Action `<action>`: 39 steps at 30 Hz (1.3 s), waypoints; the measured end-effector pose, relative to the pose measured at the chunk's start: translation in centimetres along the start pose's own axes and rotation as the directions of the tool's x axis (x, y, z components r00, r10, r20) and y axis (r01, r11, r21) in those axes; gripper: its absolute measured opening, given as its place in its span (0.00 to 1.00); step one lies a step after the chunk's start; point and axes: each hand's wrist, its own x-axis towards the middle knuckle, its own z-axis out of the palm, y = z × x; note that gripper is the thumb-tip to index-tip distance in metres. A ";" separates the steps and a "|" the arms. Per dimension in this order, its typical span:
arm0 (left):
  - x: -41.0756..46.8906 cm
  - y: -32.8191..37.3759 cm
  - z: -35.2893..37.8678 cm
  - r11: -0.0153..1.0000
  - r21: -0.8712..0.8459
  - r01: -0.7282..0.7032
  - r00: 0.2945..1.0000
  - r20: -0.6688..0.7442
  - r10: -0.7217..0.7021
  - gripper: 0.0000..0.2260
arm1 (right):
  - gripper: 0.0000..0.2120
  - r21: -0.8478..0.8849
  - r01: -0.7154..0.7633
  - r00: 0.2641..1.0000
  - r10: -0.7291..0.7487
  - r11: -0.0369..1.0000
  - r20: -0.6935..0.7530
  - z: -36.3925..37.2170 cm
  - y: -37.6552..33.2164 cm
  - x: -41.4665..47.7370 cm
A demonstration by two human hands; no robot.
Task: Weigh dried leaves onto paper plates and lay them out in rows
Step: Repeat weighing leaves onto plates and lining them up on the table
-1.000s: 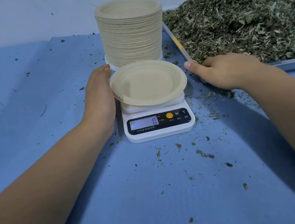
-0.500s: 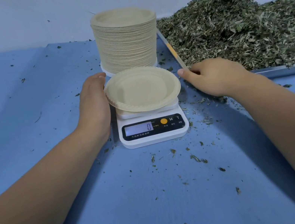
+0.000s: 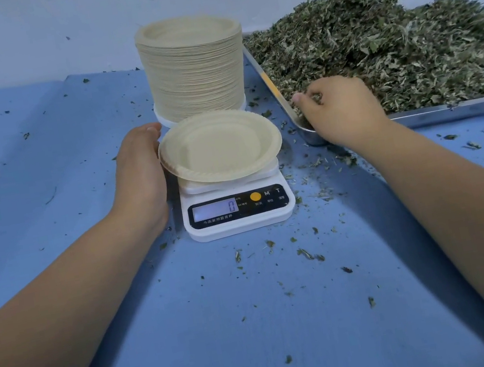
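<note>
One empty plate (image 3: pixel 220 145) sits on the scale (image 3: pixel 237 206), whose display reads 0, and it hangs out past the platform on all sides, most on the left. It looks thin, light and a little flexible, so I judge it would tip or slide at a careless push; the fluted rim is the natural place to hold it, from two opposite sides once it is loaded. Being round, the plate has no long axis; it lies flat, cavity up, perhaps tilted slightly toward the left. My left hand (image 3: pixel 142 171) rests open against that left rim, palm turned to the plate, steadying it without gripping. My right hand (image 3: pixel 338 109) reaches into the near left corner of the tray (image 3: pixel 454 110), fingers curled into the leaves (image 3: pixel 388 47); a few bits show between the thumb and fingers, but how much is held I cannot tell. Those leaves are piled high in the tray, well to the right of the scale. They look dry, crumbly and nearly weightless, with loose stems lying every way, so a pinch will shed crumbs, as the scattered flakes on the blue sheet (image 3: pixel 35 155) suggest. A loose, cupped pinch should carry them best, dropped over the plate's middle. Behind the scale stands the stack (image 3: pixel 194 68) of spare plates, upright and close to the tray's edge.
</note>
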 end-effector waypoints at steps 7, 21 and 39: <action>0.2 -0.5 -0.1 1.000 0.009 -0.027 0.995 0.096 0.026 0.14 | 0.19 0.019 -0.042 0.999 0.042 0.999 0.007 0.1 0.2 0.2; 0.0 0.1 -0.2 1.000 -0.010 -0.008 0.996 0.091 0.008 0.16 | 0.16 0.306 0.273 0.950 -0.306 0.912 0.063 -1.9 -13.2 -0.1; -0.5 0.6 0.2 0.993 0.100 -0.068 0.997 0.044 0.064 0.19 | 0.26 -0.180 -0.050 0.859 0.135 0.982 0.495 0.7 -0.4 3.9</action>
